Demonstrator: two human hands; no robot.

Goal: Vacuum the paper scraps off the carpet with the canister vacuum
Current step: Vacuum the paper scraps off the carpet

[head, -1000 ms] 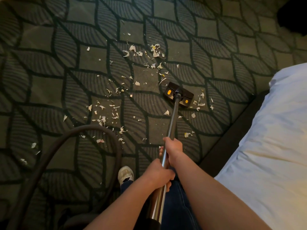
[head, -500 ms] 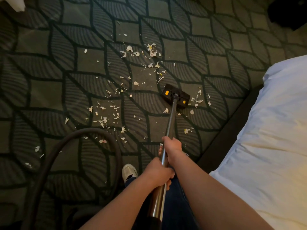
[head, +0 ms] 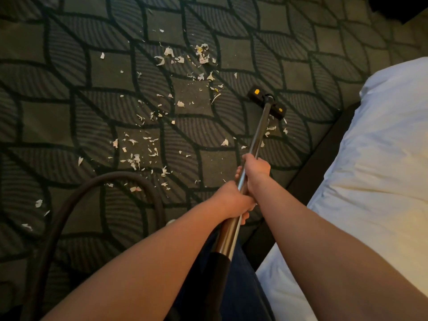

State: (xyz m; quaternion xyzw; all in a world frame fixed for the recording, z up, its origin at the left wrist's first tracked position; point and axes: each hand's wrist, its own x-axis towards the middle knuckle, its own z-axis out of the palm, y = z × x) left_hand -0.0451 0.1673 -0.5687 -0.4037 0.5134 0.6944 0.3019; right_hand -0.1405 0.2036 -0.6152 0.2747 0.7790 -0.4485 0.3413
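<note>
I am gripping the wand (head: 257, 144) with right hand (head: 256, 170) and left hand (head: 234, 200), both clenched around it, working the floor head (head: 266, 101) at the far right; paper scraps (head: 139, 154) are lying mostly left, so next I should sweep leftward.

Both bare forearms reach forward from the bottom edge, converging near the middle; the right hand (head: 256, 173) sits farther out, its fingers wrapped round the metal wand (head: 251, 158), knuckles up; the left hand (head: 234, 201) grips the same wand just behind it, closer to the body, nearly touching the right wrist; the left fingertips (head: 245, 217) curl underneath; both wrists are fairly straight.
</note>
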